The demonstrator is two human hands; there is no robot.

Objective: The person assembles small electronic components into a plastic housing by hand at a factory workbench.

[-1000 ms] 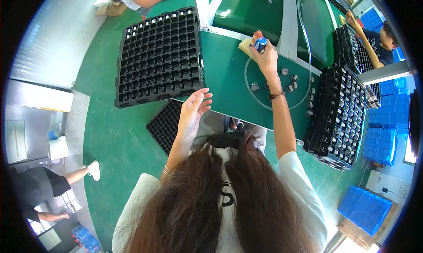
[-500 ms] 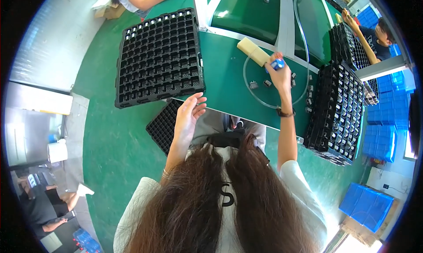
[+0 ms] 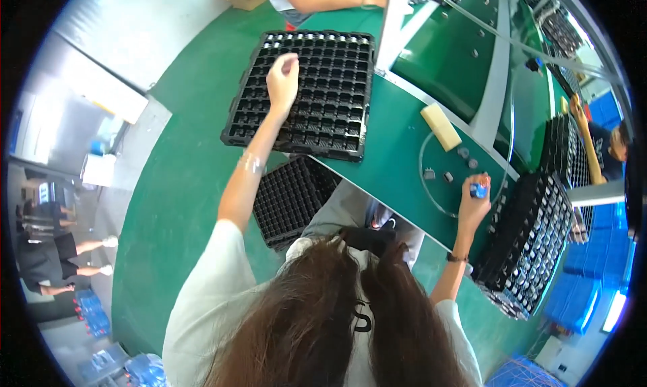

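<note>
My left hand [image 3: 282,84] is over the far left part of a black compartment tray [image 3: 323,111], fingers curled together; anything inside them is hidden. Small silver parts [image 3: 306,38] fill cells along the tray's far edge, while the nearer cells look bare. At the right of the green table, my right hand [image 3: 474,205] is closed around a small blue tool [image 3: 479,190] whose kind I cannot make out. A clear hose [image 3: 422,165] curves across the table near it. Several small metal parts [image 3: 448,177] lie between that hand and a pale yellow block [image 3: 441,127].
Right of my right hand stands a stack of black trays [image 3: 529,239] filled with small parts. More black trays [image 3: 293,198] are stacked low beside my legs. A white frame post [image 3: 394,23] rises beyond the table [image 3: 397,138]. Co-workers sit at far left and far right.
My left hand has gone from beside the tray's near corner to above its far cells. My right hand has drawn away from the yellow block, still holding the blue tool. The whole view has shifted.
</note>
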